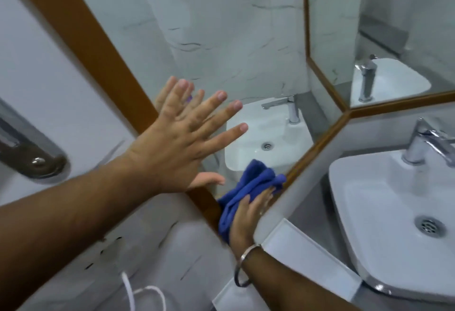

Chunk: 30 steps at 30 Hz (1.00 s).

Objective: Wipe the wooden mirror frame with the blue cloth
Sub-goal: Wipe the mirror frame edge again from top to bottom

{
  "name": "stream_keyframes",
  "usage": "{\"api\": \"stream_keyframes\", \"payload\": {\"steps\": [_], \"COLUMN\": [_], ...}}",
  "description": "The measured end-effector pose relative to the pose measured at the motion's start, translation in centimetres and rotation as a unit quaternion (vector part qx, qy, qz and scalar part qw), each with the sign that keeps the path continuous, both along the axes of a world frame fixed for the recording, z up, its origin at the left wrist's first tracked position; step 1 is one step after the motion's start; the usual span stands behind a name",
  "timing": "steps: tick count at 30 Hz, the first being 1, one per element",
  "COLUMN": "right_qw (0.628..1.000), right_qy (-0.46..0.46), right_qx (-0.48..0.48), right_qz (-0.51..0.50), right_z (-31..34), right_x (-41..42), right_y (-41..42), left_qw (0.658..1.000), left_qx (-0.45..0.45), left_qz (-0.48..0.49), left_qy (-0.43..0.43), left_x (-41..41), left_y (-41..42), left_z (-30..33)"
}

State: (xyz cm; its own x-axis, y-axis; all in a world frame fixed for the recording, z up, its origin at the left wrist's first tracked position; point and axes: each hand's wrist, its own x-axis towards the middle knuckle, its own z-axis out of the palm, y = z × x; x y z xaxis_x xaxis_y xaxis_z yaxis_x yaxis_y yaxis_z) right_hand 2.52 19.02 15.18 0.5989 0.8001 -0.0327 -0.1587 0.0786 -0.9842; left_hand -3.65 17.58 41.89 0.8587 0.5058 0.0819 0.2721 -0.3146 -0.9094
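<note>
The left hand (177,148) lies open at centre frame, fingers spread wide and flat against the mirror (221,39), its own reflection showing just behind the fingertips. The heel of the hand crosses the frame (98,47), the brown wooden band that runs from the upper left down toward the bottom centre.

Below it, at lower centre, the right hand (248,217) presses the cloth (246,192) against the frame's lower corner, where that band meets the one rising to the right. The fingers lie flat on the cloth rather than curled round it, so it is pinned under the palm, not clenched. The blue cloth is bunched in folds, and its upper end reaches onto the glass and the lower band. A metal bangle (242,273) hangs loose on the right wrist.

To the right, a white sink (384,212) with a chrome tap (423,143) fills the right edge, and both appear again in the mirror. A second framed mirror sits in the upper right and also reflects a basin and tap. A chrome fitting (32,153) shows at the left edge, and a white cord (145,293) loops at the bottom.
</note>
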Motion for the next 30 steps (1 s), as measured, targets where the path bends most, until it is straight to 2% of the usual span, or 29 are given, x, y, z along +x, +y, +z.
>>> {"api": "stream_keyframes", "payload": {"steps": [3, 5, 8, 11, 13, 17, 20, 24, 30], "right_qw": [0.999, 0.998, 0.989, 0.985, 0.984, 0.988, 0.992, 0.999, 0.996], "right_qy": [-0.004, -0.01, 0.066, 0.101, 0.134, 0.143, 0.092, 0.013, 0.013], "right_qx": [-0.025, -0.068, -0.096, -0.102, -0.068, -0.031, -0.079, -0.041, -0.082], "right_qz": [0.033, -0.003, -0.09, -0.095, -0.092, -0.049, -0.028, 0.013, -0.034], "right_z": [-0.5, -0.2, 1.4, 1.9, 1.8, 0.7, -0.4, 0.2, 1.9], "right_x": [1.3, 4.1, 11.2, 18.5, 20.2, 17.7, 11.9, 5.5, 13.0], "right_y": [0.8, 4.0, 11.0, 16.7, 18.3, 16.4, 12.5, 6.8, 13.2], "left_qw": [0.999, 0.999, 0.997, 0.996, 0.996, 0.997, 0.996, 0.992, 0.993], "left_qx": [-0.02, 0.001, 0.031, 0.053, 0.032, 0.002, -0.012, -0.025, -0.033], "left_qz": [-0.004, -0.017, -0.031, -0.013, 0.013, 0.042, 0.065, 0.092, 0.052], "left_qy": [0.027, 0.048, 0.064, 0.067, 0.08, 0.065, 0.065, 0.081, 0.096], "left_x": [0.8, 1.3, 1.7, 2.1, 2.3, 2.4, 2.7, 2.9, 3.2], "left_y": [0.2, 0.8, 2.3, 3.1, 3.1, 3.0, 2.8, 2.5, 2.6], "left_z": [1.8, 3.8, 7.9, 9.9, 9.8, 9.6, 9.7, 9.9, 10.4]}}
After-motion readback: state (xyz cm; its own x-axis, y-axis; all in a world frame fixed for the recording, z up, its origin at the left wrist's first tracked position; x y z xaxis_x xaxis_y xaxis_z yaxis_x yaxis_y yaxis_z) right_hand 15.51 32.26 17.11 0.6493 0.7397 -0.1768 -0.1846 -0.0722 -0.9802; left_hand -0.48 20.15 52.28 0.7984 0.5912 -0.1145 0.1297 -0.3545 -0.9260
